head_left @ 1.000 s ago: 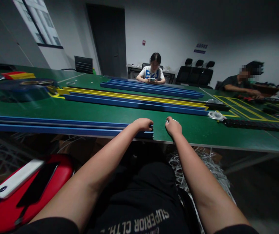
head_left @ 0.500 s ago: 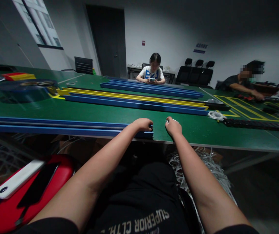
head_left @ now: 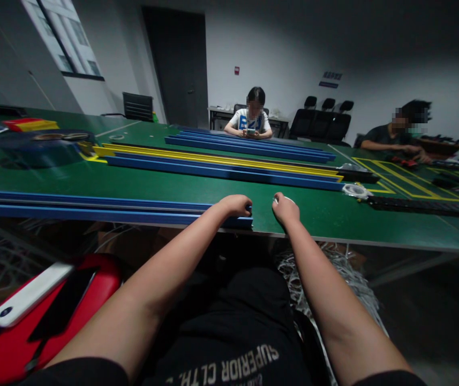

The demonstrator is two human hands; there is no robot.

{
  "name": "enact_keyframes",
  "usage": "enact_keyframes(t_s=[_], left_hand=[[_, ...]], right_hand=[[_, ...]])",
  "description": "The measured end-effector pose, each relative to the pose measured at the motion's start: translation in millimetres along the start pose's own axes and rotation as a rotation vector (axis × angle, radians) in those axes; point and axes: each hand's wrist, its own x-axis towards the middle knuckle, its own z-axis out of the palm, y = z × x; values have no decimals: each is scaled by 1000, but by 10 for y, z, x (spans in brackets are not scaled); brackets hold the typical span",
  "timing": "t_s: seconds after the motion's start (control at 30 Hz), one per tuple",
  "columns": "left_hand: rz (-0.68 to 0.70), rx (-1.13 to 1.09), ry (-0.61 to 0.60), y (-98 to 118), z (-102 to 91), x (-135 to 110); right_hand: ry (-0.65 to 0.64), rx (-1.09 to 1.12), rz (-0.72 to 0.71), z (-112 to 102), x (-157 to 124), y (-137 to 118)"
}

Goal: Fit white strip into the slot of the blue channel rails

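Observation:
A long blue rail (head_left: 92, 210) with a channel along it lies at the table's near edge, running in from the left. My left hand (head_left: 235, 205) is closed over its right end, fingers curled round the far side and mostly hidden. Just right of that end, apart from the rail, my right hand (head_left: 285, 208) rests low over the green tabletop with its fingers curled in. A bit of something whitish shows at those fingers, too small to name.
Yellow rails (head_left: 221, 160) and more blue rails (head_left: 253, 147) lie across the green table (head_left: 197, 187). A dark roll (head_left: 32, 150) stands left; a clear coil (head_left: 356, 190) and a black strip (head_left: 422, 206) lie right. Two people sit across. A red stool seat (head_left: 88, 300) is lower left.
Both my hands stay where they were. The person at the right has drawn an outstretched arm back, bringing the hands closer together.

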Motion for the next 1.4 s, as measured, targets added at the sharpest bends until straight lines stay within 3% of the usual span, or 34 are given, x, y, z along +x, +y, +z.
enact_keyframes(t_s=[1.1, 1.4], left_hand=[[71, -155, 11, -52, 6, 20], [35, -118, -16, -17, -17, 16]], right_hand=[[7, -1, -5, 15, -2, 6], [-3, 13, 11, -13, -22, -16]])
